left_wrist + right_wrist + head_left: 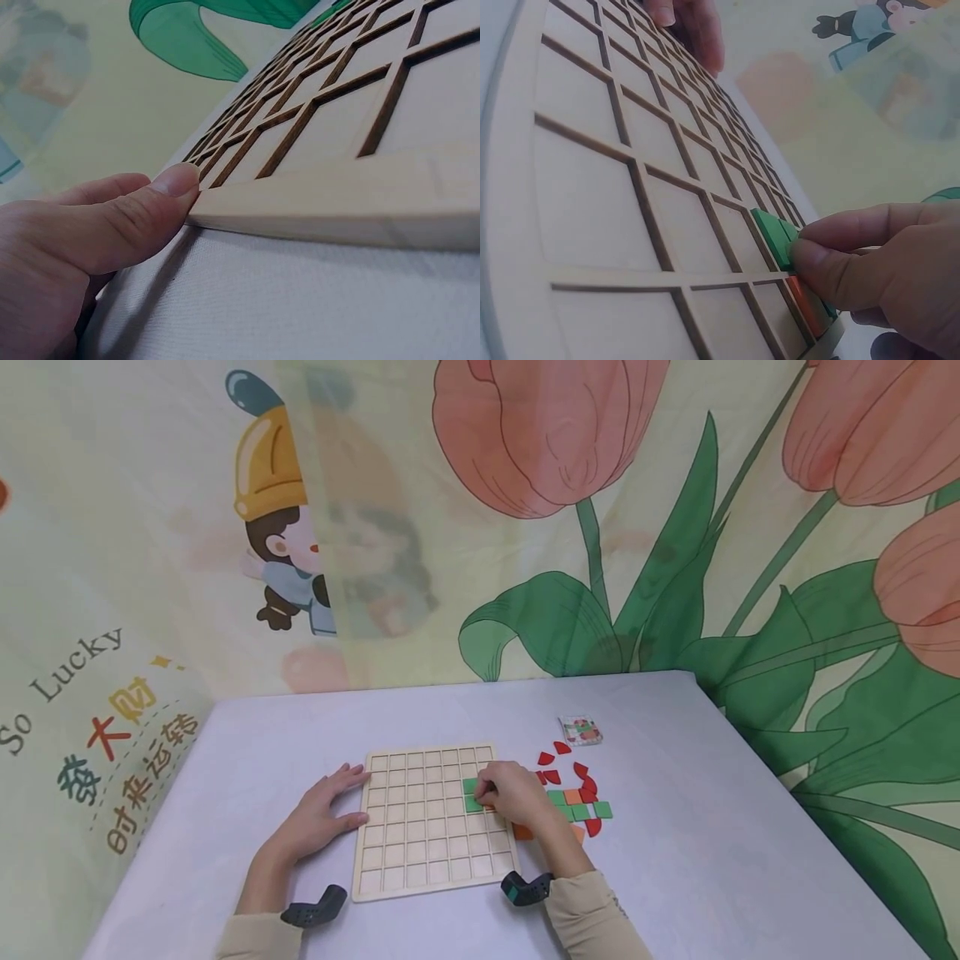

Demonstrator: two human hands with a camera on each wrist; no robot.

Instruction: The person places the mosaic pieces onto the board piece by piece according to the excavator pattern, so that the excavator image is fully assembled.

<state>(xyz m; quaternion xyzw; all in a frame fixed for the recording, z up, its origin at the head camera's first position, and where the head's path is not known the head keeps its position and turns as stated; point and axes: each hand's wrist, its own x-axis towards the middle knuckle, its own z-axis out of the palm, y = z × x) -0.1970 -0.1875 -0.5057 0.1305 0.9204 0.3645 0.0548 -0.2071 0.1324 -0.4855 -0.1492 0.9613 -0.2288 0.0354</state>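
While touching the grid board (431,833) with relaxed left hand (318,810), pinching a green tile (787,229) in right hand (517,793); probably light, stiff, so grab by edges.

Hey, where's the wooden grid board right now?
In the head view, the wooden grid board lies on the white table, between the left hand at its left edge and the right hand over its right side.
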